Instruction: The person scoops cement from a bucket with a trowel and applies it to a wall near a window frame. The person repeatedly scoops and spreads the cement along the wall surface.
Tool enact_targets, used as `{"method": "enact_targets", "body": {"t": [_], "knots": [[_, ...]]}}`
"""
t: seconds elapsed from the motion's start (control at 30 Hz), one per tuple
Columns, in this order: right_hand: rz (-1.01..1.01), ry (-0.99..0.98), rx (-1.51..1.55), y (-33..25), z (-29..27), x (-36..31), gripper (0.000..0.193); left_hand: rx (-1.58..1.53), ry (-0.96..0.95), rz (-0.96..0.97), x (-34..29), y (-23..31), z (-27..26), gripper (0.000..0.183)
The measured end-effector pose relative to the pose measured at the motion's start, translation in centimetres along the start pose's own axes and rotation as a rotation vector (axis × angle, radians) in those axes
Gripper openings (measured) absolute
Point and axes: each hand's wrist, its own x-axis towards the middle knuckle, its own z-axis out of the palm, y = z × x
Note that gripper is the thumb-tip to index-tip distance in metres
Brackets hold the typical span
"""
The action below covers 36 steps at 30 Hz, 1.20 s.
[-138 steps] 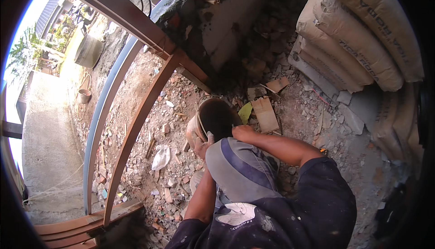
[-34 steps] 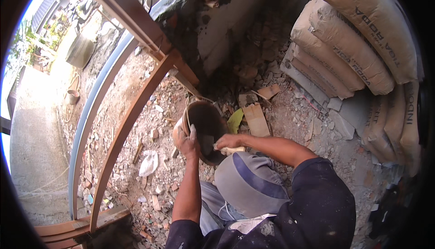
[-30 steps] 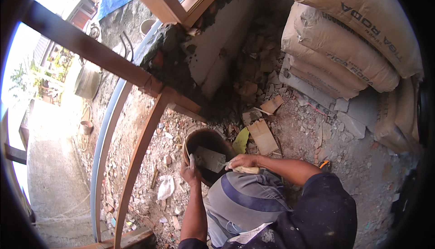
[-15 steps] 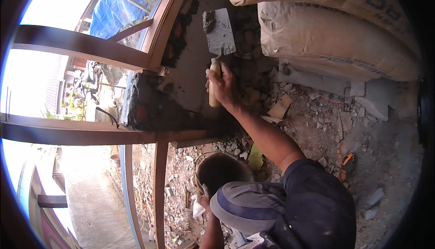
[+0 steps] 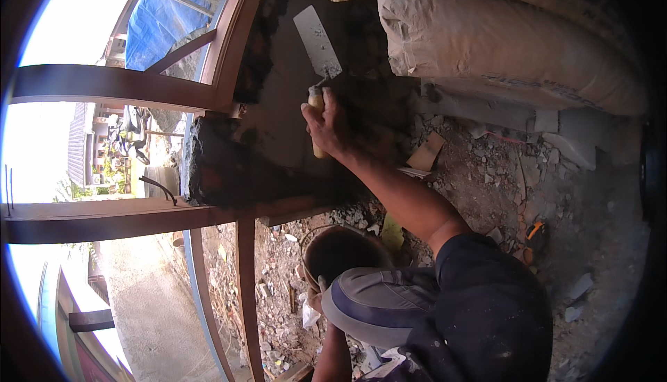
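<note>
My right hand (image 5: 326, 126) is closed round the wooden handle of a trowel (image 5: 317, 42). The trowel's flat rectangular blade points away from me, with a few specks of mortar on it. Below the blade lies a grey, smooth-looking plastered surface (image 5: 281, 104) with rough dark edges. At lower middle, my left hand (image 5: 316, 300) grips the rim of a round bucket (image 5: 306, 257), its fingers partly hidden by a grey and navy cap (image 5: 382, 299). The bucket's inside is dark, so its contents cannot be made out.
Wooden frame members (image 5: 111, 219) cross the left side. Stacked paper sacks (image 5: 500, 48) bulge in at upper right. Rubble (image 5: 479, 180) covers the ground, with a cardboard piece (image 5: 426, 151) and an orange and black tape measure (image 5: 535, 233) on it. A blue tarp (image 5: 163, 28) hangs outside.
The lump of mortar on the trowel blade no longer shows, and the blade has turned, its tip swinging left. My right hand has shifted slightly left. My left hand stays at the bucket.
</note>
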Motion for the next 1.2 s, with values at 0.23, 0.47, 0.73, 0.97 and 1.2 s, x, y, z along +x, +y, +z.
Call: {"method": "enact_targets", "body": {"t": [0.23,0.47,0.73,0.97,1.2], "knots": [[0.283,-0.675,-0.301,-1.9,-16.0,-22.3,0.038,0.200,-0.019,-0.016,0.6,9.0,1.5,0.028],[0.156,-1.303,-1.019,1.4,-14.0,-24.9,0.028,0.121,-0.208,0.198,1.4,10.1,4.2,0.029],[0.158,-1.738,-0.758,4.9,-10.6,-30.7,0.033,0.138,-0.250,0.092,2.3,9.5,5.0,0.032],[0.812,-1.572,-0.029,9.4,-11.7,-29.9,0.034,0.198,-0.090,0.080,4.5,9.3,4.6,0.040],[1.260,-1.055,0.377,0.4,-14.7,-23.8,0.035,0.150,-0.064,-0.015,6.9,4.6,1.6,0.052]]}}
